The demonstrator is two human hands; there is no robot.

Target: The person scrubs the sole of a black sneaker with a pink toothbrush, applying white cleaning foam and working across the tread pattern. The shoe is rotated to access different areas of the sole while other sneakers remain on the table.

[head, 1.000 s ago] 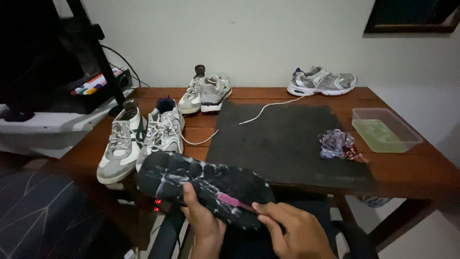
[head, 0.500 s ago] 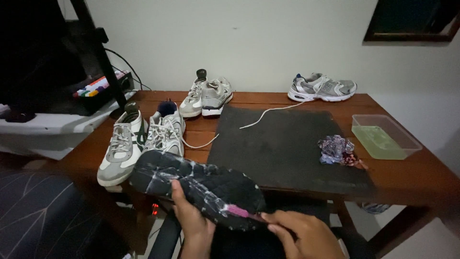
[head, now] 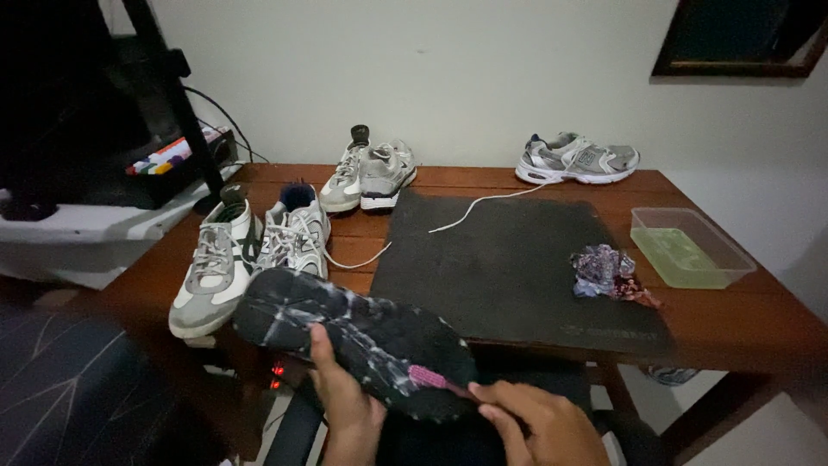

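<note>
At table's near edge: work happens below it, over the lap.
table [head: 517, 177]: wooden, black mat [head: 517, 259] mid-surface.
shoe [head: 354, 341]: dark sole up, streaked white, grime remaining.
left hand [head: 345, 406]: fingers wrapped on sole.
right hand [head: 543, 423]: fingertips pinching pink-handled tool at the heel.

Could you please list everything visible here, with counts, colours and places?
Black-soled shoe: one, sole up, held at the near edge.
Pink tool: one, against the sole.
White-grey sneakers: two, table's left.
Grey sneakers: two, back centre.
Silver sneaker: one, back right.
Black mat: one, centre.
White lace: one, across the mat's far edge.
Crumpled cloth: one, purplish, on the mat's right.
Clear tub: one, greenish liquid, right.
Wooden table: one, brown.
Left hand: holds the shoe.
Right hand: holds the tool.
</note>
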